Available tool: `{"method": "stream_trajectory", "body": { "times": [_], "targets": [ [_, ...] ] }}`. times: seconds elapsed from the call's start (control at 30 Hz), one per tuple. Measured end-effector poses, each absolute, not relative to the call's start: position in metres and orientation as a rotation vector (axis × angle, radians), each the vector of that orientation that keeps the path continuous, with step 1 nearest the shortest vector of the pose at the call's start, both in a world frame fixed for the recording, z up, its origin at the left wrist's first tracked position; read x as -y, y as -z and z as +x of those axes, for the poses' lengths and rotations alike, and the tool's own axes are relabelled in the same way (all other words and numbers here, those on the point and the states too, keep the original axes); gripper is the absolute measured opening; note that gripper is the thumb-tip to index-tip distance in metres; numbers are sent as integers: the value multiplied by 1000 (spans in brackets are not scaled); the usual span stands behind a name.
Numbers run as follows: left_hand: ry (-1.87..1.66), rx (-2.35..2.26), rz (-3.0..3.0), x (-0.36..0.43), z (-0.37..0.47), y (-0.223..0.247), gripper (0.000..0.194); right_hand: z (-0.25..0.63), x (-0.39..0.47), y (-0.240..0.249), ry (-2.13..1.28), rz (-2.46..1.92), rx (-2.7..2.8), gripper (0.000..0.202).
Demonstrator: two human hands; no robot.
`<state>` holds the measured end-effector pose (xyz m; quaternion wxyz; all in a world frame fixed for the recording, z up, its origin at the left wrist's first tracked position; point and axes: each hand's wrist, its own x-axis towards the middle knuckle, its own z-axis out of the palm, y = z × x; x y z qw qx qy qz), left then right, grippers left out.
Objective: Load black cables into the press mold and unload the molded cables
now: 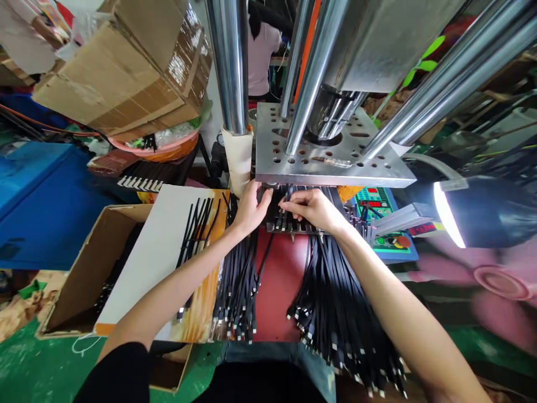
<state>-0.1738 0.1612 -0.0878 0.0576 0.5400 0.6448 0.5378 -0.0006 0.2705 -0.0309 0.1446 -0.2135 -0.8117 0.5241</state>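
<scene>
My left hand (251,210) is at the left end of a black mold block (302,225) under the press plate. Its thumb stands apart from the fingers, whose tips are partly hidden at the plate's edge. Over the block, my right hand (314,208) has thumb and fingers pinched together on what looks like a thin black cable, its end small and partly covered. Several cable ends lie in the block. Black flat cables with metal plugs hang in a left bundle (237,285) and a larger right bundle (344,313) on the red work surface (279,285).
A steel press plate (289,168) with thick columns (235,67) sits just above my hands. At right are a control panel (392,243), a lamp (448,215) and a pink fan (501,280). A white board (146,246) with more cables and a cardboard box (67,296) stand left.
</scene>
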Motion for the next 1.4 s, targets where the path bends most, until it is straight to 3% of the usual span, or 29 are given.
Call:
{"method": "stream_trajectory", "body": {
  "times": [0.17,0.27,0.37,0.47,0.57,0.83,0.97,1.07,1.4],
  "targets": [
    [-1229,-1660,2601,-106,-180,93,37,-19,-278,50,-1471,-563,2411,51],
    [-947,-1580,2837,-99,-186,92,38,-18,-276,54,-1300,-556,2387,50],
    [-784,-1675,2852,-104,-184,88,34,-16,-276,56,-1255,-608,2335,48],
    [-703,-1792,2824,-104,-176,84,30,-14,-278,57,-1434,-650,2264,46],
    [-654,-1872,2773,-100,-163,82,39,-14,-279,59,-1489,-639,2246,46],
    [-373,-2206,2495,-90,-122,81,51,5,-257,56,-819,-757,2383,29],
    [-393,-2154,2389,-93,-123,72,59,21,-237,43,-246,-741,2871,50],
    [-497,-2140,2333,-113,-139,65,58,5,-238,36,6,-943,2981,55],
    [-656,-2087,2232,-210,-201,60,30,-73,-297,29,-94,-964,2827,52]
  ]
}}
